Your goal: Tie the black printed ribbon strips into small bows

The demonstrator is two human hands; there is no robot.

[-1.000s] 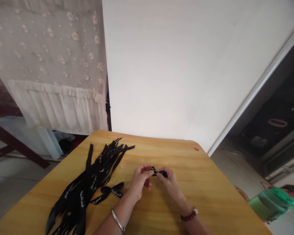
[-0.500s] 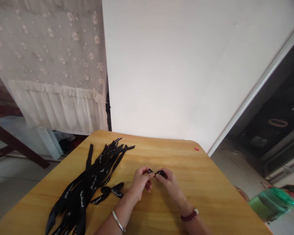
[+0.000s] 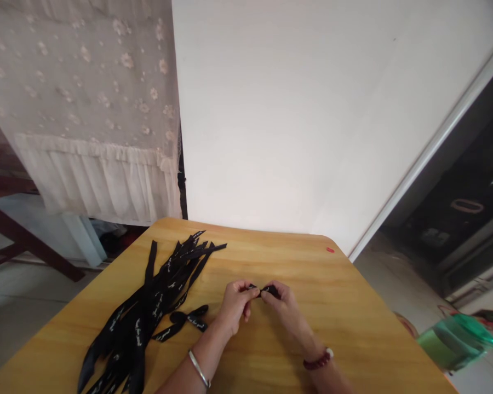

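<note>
Over the middle of the table, a short black ribbon with white lettering is stretched between my two hands. My left hand pinches its left side between thumb and fingers. With thumb and forefinger, my right hand grips the looped right side. The fingers cover much of the ribbon, so its full shape is hidden. A tied black ribbon bow lies to the left of my left forearm. Beyond it spreads a heap of long black ribbon strips printed with white script.
A small red piece lies near the far right corner of the wooden table. Behind the table stands a white panel, with a lace curtain at its left. A green container is on the right, past the table edge.
Almost nothing differs. The lower fingers of my left hand have curled in slightly, while both hands keep their pinch on the ribbon in the same place.
</note>
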